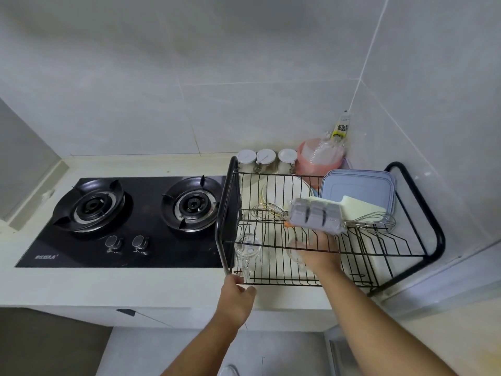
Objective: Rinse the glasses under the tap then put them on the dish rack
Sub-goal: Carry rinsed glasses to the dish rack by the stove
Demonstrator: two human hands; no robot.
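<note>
Both grips closed: my left hand (pixel 237 294) pinches the clear left glass (pixel 247 249) by its end, my right hand (pixel 320 253) wraps the right glass (pixel 294 252) inside the black wire dish rack (pixel 437 240).

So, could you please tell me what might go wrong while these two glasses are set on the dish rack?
The left glass is at the rack's front left corner, gripped by the left hand only at its near end; it might tip off the edge. The right hand holds the right glass beneath the upper wires, so lifting carelessly could knock the grey tray or whisks above.
</note>
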